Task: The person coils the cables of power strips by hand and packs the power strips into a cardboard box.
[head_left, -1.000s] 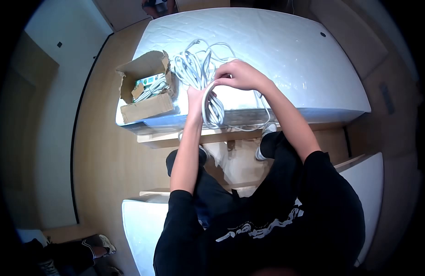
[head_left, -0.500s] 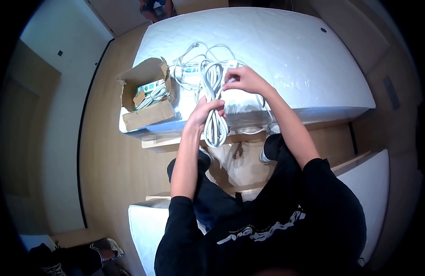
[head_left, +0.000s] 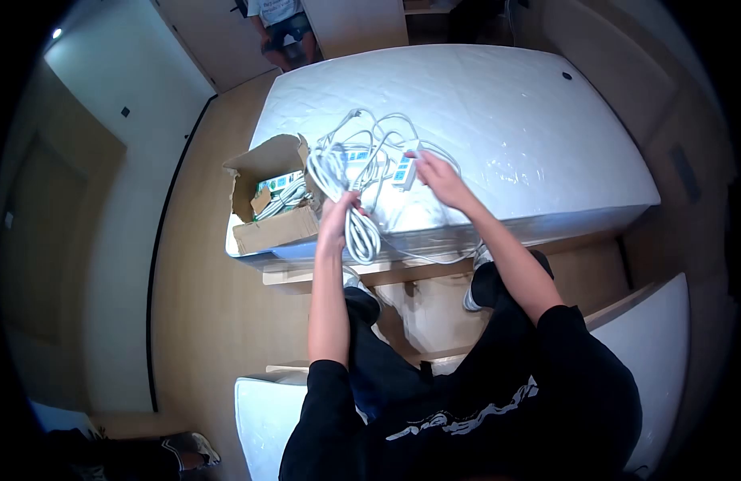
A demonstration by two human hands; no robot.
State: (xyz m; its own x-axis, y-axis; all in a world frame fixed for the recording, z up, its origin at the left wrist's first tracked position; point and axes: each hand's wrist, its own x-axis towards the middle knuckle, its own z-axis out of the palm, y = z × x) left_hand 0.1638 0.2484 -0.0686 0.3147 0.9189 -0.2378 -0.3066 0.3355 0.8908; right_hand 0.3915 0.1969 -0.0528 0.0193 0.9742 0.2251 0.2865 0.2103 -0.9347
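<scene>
My left hand is wrapped round the middle of a coiled white cable. Loops of the coil stick out above and below the fist, in front of the mattress edge. The fingers of my right hand pinch the upper right end of a white power strip with blue-marked sockets, partly covering it. Behind the coil, a second power strip lies on the mattress among loose white cables. A thin length of cable hangs along the mattress's front edge towards my foot.
A torn open cardboard box stands on the left of the plastic-wrapped mattress, with a power strip and cable inside. Another mattress is behind me. A person is at the far side; another person's foot shows lower left.
My left hand has moved left and tilted the coil. My right hand has gone from the cable beside the coil to the power strip. The camera view has shifted upward.
</scene>
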